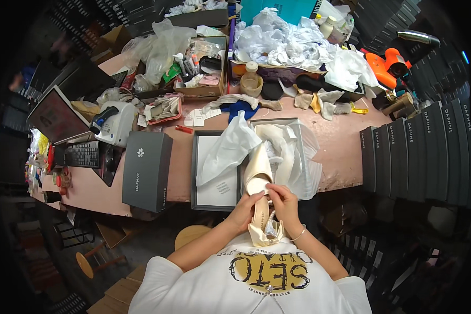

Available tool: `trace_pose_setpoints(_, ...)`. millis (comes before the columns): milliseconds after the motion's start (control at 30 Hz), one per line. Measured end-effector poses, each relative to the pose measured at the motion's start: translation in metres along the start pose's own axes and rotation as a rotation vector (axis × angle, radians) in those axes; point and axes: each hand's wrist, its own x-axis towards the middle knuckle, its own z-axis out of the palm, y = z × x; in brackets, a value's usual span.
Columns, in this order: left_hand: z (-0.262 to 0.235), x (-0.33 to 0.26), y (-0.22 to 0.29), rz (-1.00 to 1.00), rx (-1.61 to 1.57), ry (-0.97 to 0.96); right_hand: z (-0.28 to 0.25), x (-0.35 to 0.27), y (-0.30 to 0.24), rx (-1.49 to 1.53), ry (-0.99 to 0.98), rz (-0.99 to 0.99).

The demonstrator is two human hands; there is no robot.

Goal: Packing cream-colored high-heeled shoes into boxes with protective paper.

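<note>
One strip of pink tabletop point(339, 157) leaves me room between the open box point(210, 194) and the box row point(414, 157) at right. I have the shoe point(257, 168) over the box's near edge, toe outward, heel toward the shirt point(204, 285). Both grips are clamped on it: left hand point(243, 211) along its side, right hand point(286, 205) at its opening, forearms angled inward.

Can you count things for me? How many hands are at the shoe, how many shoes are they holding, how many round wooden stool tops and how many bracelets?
Hands, bare left hand and bare right hand: 2
Cream, pointed-toe shoe, held: 1
Round, light-wooden stool tops: 2
Thin, pale bracelet: 1
Total: 6
</note>
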Motion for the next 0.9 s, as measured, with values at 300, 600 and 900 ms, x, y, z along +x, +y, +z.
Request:
trace_pose_setpoints(300, -0.009, -0.007, 0.010, -0.045, 0.057, 0.262, -0.019, 0.102, -0.029, -1.025, -0.030, -0.742)
trace_pose_setpoints(600, -0.014, -0.004, 0.011, -0.037, -0.153, 0.142, -0.024, 0.060, -0.039, -0.337, -0.273, -0.279)
trace_pose_setpoints(900, -0.006, 0.000, -0.026, 0.035, -0.059, 0.235, 0.037, 0.080, -0.031, -0.837, -0.464, -0.455)
